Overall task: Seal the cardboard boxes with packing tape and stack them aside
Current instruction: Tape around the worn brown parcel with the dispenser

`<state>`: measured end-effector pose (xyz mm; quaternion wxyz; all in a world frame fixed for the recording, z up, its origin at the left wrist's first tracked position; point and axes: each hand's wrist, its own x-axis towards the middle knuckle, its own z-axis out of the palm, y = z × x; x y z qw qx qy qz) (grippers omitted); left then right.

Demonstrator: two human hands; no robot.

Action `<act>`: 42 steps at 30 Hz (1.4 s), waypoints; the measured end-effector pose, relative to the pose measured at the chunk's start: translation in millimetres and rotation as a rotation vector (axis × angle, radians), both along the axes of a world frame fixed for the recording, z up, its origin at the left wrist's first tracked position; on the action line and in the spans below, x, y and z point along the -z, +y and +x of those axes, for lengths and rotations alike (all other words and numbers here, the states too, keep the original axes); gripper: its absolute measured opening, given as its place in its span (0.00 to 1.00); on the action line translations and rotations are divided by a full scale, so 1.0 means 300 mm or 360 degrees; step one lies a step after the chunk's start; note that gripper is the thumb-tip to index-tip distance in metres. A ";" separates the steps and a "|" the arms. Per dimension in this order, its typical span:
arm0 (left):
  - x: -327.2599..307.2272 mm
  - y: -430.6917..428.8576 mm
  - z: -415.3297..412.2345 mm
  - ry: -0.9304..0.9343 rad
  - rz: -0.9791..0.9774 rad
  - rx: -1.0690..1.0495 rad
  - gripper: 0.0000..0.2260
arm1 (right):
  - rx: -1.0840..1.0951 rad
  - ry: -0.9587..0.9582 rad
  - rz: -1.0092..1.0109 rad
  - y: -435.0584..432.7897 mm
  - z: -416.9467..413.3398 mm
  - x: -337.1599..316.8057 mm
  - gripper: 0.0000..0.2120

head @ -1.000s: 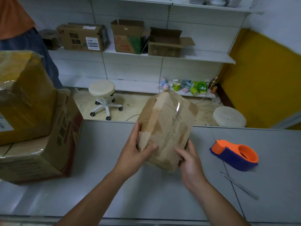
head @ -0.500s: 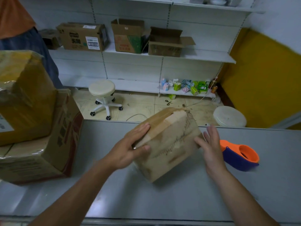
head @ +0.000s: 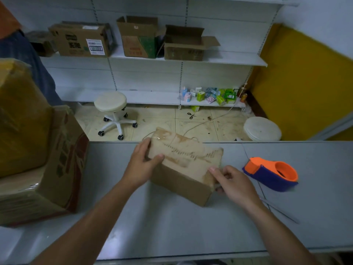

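A small cardboard box (head: 183, 165), taped over and worn, lies on the grey counter (head: 172, 226) near its far edge. My left hand (head: 142, 165) grips its left end, thumb on the top face. At the box's near right corner, my right hand (head: 232, 185) holds it with curled fingers. An orange and blue tape dispenser (head: 272, 174) lies on the counter just right of my right hand.
Two large boxes (head: 38, 159) are stacked at the counter's left. A thin metal strip (head: 278, 209) lies near my right forearm. Beyond the counter stand two white stools (head: 112, 111) and shelves (head: 191, 60) with open cartons. A person (head: 23, 54) stands at far left.
The box has been turned from upright and lifted to lying flat on the counter. My right hand moved from its right side to its near right corner.
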<state>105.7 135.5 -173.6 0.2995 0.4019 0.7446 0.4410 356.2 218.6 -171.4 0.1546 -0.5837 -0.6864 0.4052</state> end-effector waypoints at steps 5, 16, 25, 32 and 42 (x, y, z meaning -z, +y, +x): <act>-0.027 0.075 -0.089 0.0100 -0.0023 0.0392 0.31 | 0.0229 0.0154 0.0324 0.038 0.044 -0.047 0.17; -0.031 0.061 0.256 0.0905 -0.0061 0.0415 0.28 | -0.0163 0.0243 0.0265 -0.020 -0.003 0.037 0.08; 0.002 0.138 0.219 0.1424 -0.0232 0.0607 0.33 | 0.0151 -0.0706 0.0601 0.323 0.425 0.082 0.16; 0.002 0.130 0.218 0.1324 -0.0185 0.0523 0.31 | -0.0192 -0.1148 0.0294 0.437 0.513 0.195 0.14; -0.008 0.135 0.217 0.1263 -0.0159 0.0507 0.31 | -0.0257 -0.0605 0.0382 0.386 0.561 0.133 0.14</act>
